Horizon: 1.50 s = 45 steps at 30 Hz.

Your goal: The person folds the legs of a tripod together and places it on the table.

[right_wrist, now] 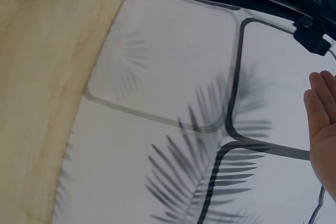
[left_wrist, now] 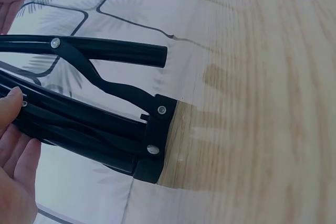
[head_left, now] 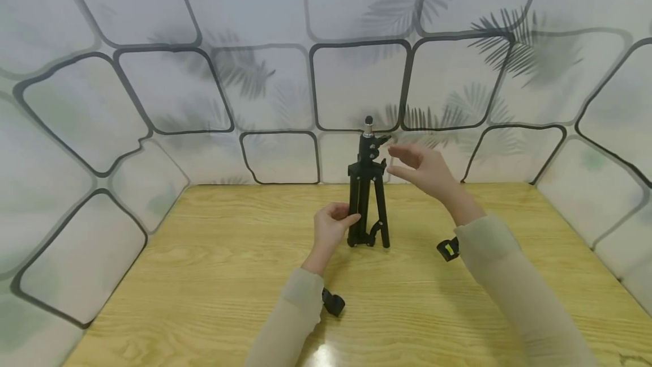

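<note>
A black tripod stand (head_left: pixel 364 186) with a silver stud on top is upright over the table, its legs folded nearly together. One leg (left_wrist: pixel 126 52) splays a little to the right, and its tip is off the table. The lower bracket (left_wrist: pixel 155 140) sits at the tabletop; whether it touches I cannot tell. My left hand (head_left: pixel 332 228) pinches a leg low on the left side, thumb in front. Beside the top knobs, my right hand (head_left: pixel 424 169) hovers with fingers extended and thumb apart, holding nothing. In the right wrist view, the right hand's fingers (right_wrist: pixel 320 103) are apart from the stand.
The wooden table (head_left: pixel 229 265) backs onto a patterned curtain-like backdrop (head_left: pixel 275 89) that also rises at both sides. Black wrist devices show at the left sleeve (head_left: pixel 300 299) and right sleeve (head_left: pixel 489 248).
</note>
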{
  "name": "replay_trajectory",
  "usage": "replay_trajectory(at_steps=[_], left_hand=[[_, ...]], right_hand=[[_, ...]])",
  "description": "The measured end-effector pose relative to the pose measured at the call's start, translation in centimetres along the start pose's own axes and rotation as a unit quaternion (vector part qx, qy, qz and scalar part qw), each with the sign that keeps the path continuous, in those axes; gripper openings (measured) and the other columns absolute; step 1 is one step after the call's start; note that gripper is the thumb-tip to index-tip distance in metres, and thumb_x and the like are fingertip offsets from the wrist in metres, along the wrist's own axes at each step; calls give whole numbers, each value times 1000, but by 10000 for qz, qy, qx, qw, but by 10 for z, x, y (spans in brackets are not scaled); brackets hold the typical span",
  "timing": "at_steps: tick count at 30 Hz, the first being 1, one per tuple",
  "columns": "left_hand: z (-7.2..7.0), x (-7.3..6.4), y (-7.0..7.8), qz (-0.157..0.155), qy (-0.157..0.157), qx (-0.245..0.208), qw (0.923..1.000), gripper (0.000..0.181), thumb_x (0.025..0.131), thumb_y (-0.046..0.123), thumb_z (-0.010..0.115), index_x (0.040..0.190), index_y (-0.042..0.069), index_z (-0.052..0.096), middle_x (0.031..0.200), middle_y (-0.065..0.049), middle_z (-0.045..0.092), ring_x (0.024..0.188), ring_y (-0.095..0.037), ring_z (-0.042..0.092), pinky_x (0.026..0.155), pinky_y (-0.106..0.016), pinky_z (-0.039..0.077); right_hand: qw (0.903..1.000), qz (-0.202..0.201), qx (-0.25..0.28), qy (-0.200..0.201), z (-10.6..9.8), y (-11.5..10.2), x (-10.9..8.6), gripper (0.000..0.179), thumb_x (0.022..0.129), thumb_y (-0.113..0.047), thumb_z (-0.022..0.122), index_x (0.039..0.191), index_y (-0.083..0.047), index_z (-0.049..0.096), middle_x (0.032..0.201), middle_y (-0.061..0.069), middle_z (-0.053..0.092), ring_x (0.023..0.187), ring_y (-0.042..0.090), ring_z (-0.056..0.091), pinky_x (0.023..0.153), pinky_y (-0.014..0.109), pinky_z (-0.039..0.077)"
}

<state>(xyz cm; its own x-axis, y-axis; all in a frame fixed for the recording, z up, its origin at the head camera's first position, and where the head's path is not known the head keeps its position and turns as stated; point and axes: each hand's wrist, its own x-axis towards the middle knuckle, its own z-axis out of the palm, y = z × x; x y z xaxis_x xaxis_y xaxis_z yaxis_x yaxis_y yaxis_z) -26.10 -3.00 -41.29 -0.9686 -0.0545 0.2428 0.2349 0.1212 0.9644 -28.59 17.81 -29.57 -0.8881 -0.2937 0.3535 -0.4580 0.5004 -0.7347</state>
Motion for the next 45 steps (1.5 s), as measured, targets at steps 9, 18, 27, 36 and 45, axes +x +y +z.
replay_trajectory(at_steps=[9, 18, 27, 36, 45], left_hand=[[0, 4, -9, 15, -52, -61, 10000, 27, 71, 12, 75, 94, -1, 65, 88, -10, 64, 83, -20, 59, 71, -30, 49], [0, 5, -10, 27, -46, 33, 10000, 26, 71, 12, 75, 93, 1, 66, 87, -7, 64, 81, -17, 60, 69, -27, 50], [0, 4, -10, 42, -70, 16, 10000, 26, 71, 12, 75, 92, 1, 66, 87, -7, 65, 81, -17, 60, 69, -27, 50], [1, 4, -11, 128, -27, -15, 9999, 26, 71, 12, 75, 92, 0, 66, 87, -9, 65, 81, -19, 61, 70, -28, 50], [1, 5, -10, 182, -41, 38, 9998, 27, 71, 13, 75, 92, -1, 66, 86, -9, 65, 80, -19, 61, 68, -28, 50]], right_hand=[[9995, 236, 48, -197, 9, 23, -23, 56, 79, -38, 65, 121, -4, 52, 121, 12, 52, 112, 28, 47, 89, 40, 40], [9991, 170, 173, -352, 26, 42, -37, 50, 79, -30, 66, 116, 2, 55, 114, 15, 56, 107, 28, 52, 84, 38, 44], [9983, 238, 209, -482, 41, 52, -47, 44, 81, -25, 66, 114, 3, 56, 109, 17, 59, 103, 30, 54, 83, 42, 44], [9980, 167, 292, -527, 53, 57, -49, 40, 80, -24, 66, 110, 3, 59, 104, 16, 60, 98, 30, 57, 80, 39, 46], [9985, 235, 165, -471, 58, 57, -49, 34, 82, -21, 65, 105, 4, 61, 100, 16, 62, 90, 27, 60, 76, 38, 48]])
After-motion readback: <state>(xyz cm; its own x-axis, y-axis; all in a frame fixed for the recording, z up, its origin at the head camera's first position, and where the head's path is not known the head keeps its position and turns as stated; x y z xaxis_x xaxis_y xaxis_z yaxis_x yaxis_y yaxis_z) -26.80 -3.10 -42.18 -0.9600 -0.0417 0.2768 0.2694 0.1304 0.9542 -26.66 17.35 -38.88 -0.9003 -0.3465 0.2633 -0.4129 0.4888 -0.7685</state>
